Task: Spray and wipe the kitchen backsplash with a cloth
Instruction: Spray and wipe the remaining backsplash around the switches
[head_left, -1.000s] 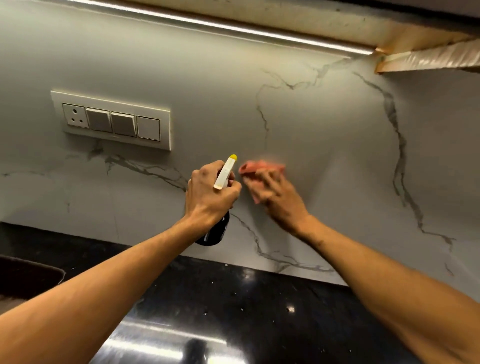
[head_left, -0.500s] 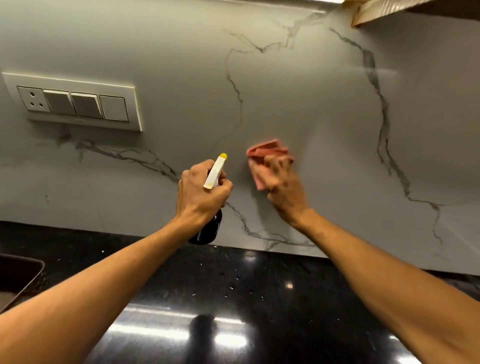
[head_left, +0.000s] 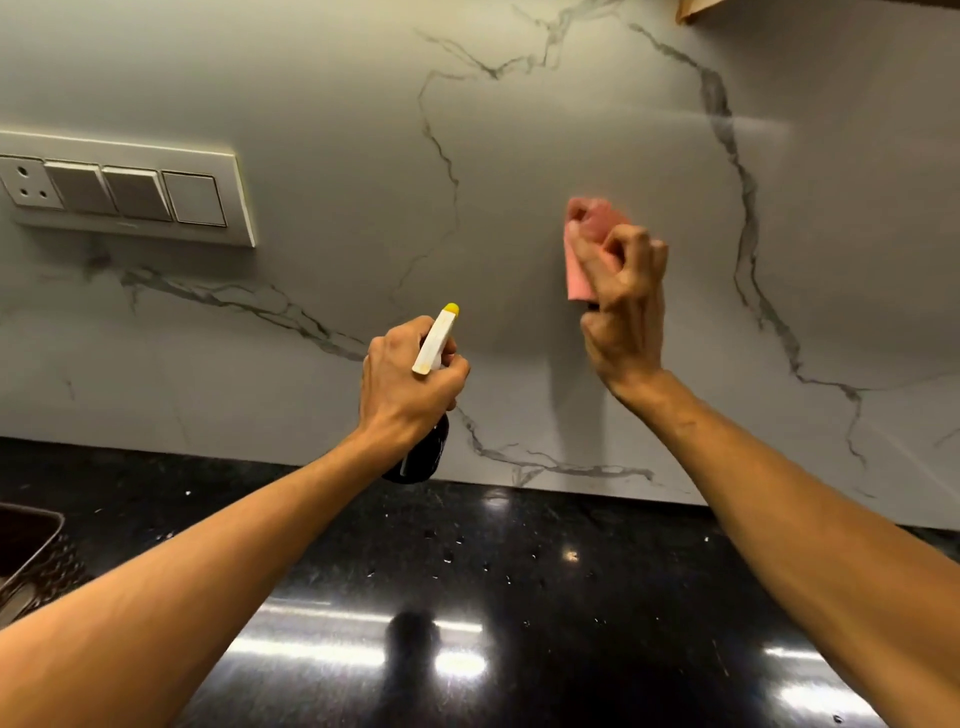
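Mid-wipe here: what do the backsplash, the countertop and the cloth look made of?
Backsplash: white with grey veins and a soft sheen, so marble or a marble-look slab. Countertop: black, speckled, mirroring the lights, probably polished granite. Cloth: pink, soft, bunched in the right hand; some fabric, the weave too blurred to tell.
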